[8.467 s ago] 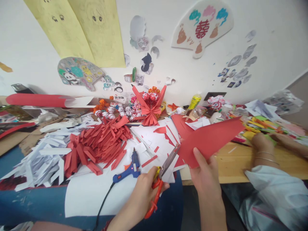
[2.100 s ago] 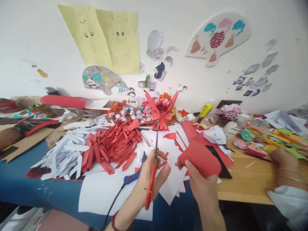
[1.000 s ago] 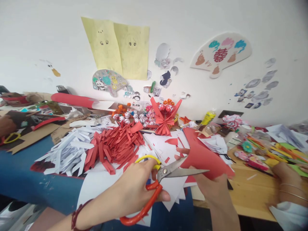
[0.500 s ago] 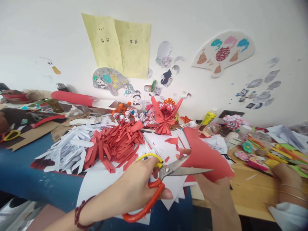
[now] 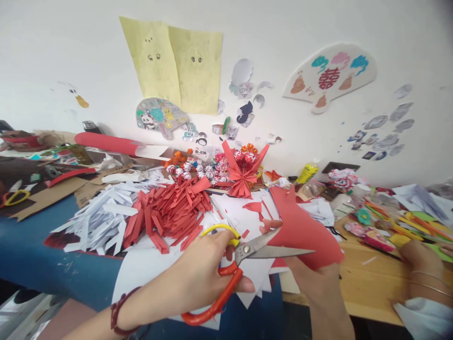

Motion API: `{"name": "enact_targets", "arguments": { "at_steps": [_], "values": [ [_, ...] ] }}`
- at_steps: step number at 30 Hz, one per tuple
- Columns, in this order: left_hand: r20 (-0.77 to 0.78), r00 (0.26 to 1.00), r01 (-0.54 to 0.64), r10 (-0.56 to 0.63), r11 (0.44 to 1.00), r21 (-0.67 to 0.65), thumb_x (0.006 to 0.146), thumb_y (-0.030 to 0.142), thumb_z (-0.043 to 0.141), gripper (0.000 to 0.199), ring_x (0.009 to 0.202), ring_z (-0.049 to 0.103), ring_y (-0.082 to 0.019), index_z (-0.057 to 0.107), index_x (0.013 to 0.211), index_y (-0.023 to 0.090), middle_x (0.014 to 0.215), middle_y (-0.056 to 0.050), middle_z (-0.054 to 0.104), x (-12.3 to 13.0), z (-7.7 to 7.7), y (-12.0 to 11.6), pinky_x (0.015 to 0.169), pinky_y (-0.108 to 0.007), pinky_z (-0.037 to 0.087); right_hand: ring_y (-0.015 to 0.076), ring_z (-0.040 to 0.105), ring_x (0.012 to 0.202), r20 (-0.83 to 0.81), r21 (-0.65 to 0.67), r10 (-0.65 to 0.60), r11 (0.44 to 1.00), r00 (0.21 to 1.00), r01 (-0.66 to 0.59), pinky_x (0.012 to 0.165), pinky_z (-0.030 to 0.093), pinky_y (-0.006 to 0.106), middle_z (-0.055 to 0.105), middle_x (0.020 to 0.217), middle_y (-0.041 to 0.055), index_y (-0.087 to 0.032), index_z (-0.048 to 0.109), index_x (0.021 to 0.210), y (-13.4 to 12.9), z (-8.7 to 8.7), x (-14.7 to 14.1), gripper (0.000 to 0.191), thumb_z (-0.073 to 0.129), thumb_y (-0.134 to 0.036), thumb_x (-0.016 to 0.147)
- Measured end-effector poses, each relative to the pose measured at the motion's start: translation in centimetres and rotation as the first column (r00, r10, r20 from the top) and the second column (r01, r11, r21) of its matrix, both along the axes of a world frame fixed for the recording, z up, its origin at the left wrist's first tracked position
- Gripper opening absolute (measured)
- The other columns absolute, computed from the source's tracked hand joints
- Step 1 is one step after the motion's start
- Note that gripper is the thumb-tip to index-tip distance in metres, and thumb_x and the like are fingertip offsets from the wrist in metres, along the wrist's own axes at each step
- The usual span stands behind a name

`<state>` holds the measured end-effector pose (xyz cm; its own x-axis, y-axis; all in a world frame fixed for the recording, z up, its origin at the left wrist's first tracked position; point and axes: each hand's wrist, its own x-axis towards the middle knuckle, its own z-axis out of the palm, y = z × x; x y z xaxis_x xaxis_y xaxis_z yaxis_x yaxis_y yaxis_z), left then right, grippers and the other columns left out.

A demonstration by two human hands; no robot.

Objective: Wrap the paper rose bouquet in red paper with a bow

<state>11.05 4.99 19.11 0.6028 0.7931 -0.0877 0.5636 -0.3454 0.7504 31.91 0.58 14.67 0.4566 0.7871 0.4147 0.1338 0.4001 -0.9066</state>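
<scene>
My left hand (image 5: 208, 264), with a dark red bracelet at the wrist, grips scissors (image 5: 247, 250) that have one yellow handle loop and one orange-red one. The scissor blades stand apart and point right, across the near edge of a red paper sheet (image 5: 304, 226). My right hand (image 5: 314, 278) is closed on that sheet from below; some fingertips show at its left edge, the others are hidden. Left of the hands lies a heap of folded red paper strips (image 5: 173, 208), beside a heap of white paper strips (image 5: 101, 219).
A red paper piece with candies (image 5: 244, 174) stands behind. A red paper roll (image 5: 106, 143) lies at the back left. Other scissors (image 5: 16, 196) rest on cardboard at far left. Another person's hand (image 5: 423, 259) is at the right, near coloured strips (image 5: 414, 226).
My hands, the scissors and the red sheet look nearly still. At the far left, another person's hand near the other scissors is gone from view.
</scene>
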Motion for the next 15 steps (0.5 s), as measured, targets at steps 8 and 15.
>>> {"name": "enact_targets", "arguments": {
  "at_steps": [8, 15],
  "values": [
    [0.002, 1.000, -0.003, 0.003, 1.000, 0.004, 0.070, 0.048, 0.081, 0.044, 0.076, 0.056, -0.020, 0.047, 0.084, 0.023, 0.086, 0.002, 0.061, 0.46, -0.26, 0.07, 0.064, -0.027, 0.035, 0.0304, 0.072, 0.095, -0.017, -0.030, 0.011, 0.999, 1.000, -0.011, 0.080, 0.063, 0.042, 0.077, 0.099, 0.0081, -0.023, 0.076, 0.096, -0.40, -0.17, -0.07, 0.029, 0.081, -0.040, 0.073],
    [-0.004, 1.000, -0.001, 0.001, 1.000, -0.010, 0.071, 0.047, 0.080, 0.043, 0.076, 0.055, -0.020, 0.048, 0.085, 0.023, 0.085, 0.001, 0.061, 0.54, -0.16, 0.06, 0.064, -0.028, 0.035, 0.0279, 0.071, 0.094, 0.086, -0.037, 0.012, 0.999, 0.996, -0.009, 0.084, 0.061, 0.040, 0.077, 0.099, 0.0056, -0.025, 0.078, 0.093, -0.44, 0.09, 0.25, 0.021, 0.079, -0.037, 0.076]
  ]
}}
